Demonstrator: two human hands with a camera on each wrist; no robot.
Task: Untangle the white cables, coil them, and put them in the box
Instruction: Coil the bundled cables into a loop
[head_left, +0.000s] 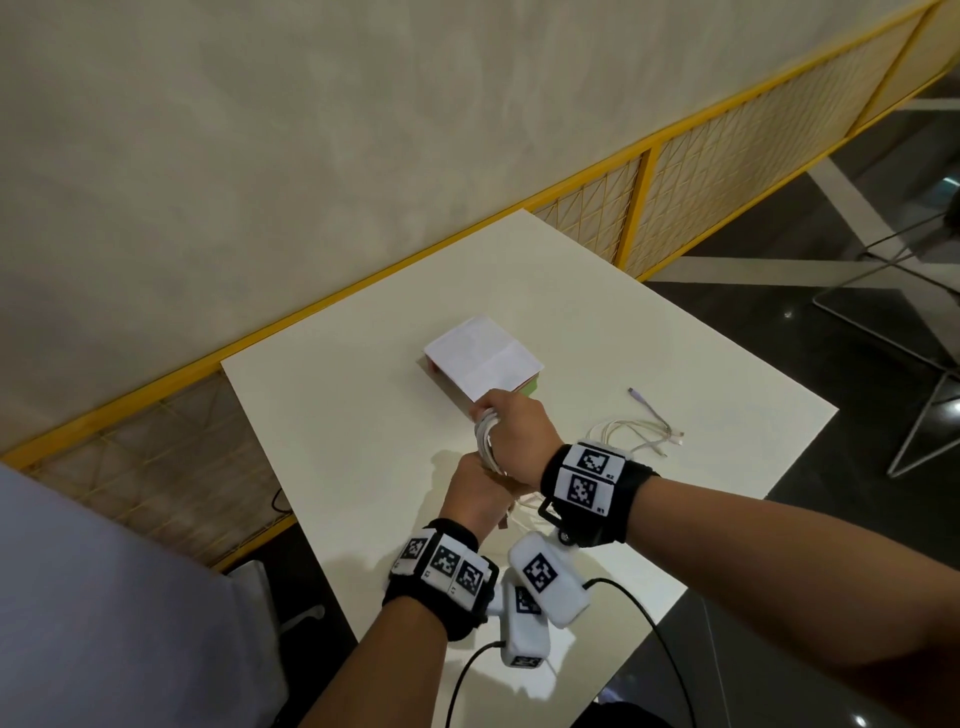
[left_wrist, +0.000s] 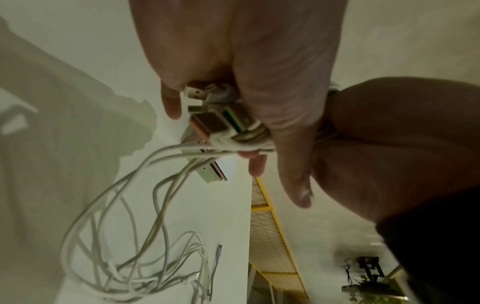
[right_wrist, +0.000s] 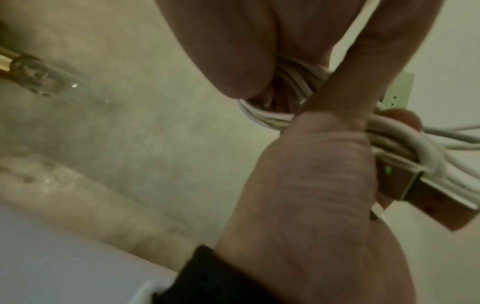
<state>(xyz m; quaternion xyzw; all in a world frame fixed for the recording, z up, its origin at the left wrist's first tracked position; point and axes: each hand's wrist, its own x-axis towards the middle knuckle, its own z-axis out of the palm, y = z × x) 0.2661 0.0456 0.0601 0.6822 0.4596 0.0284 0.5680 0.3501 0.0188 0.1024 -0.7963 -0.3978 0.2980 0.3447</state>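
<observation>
A coil of white cable (head_left: 487, 441) is held above the table between both hands. My right hand (head_left: 519, 431) grips its upper loops (right_wrist: 293, 82). My left hand (head_left: 475, 493) grips the lower end, where USB plugs (left_wrist: 215, 123) stick out of the bundle (right_wrist: 405, 144). Strands run from the coil down to a loose tangle of white cables (head_left: 634, 434) (left_wrist: 155, 267) on the table right of the hands. The box (head_left: 483, 366), with a white top and a green side, lies just beyond the hands.
The white table (head_left: 337, 415) stands against a yellow wire-mesh railing (head_left: 649, 208) and a beige wall. A single cable end with a pale plug (head_left: 636, 393) lies to the right. Metal chair legs (head_left: 924, 415) stand on the dark floor beyond the table's right edge.
</observation>
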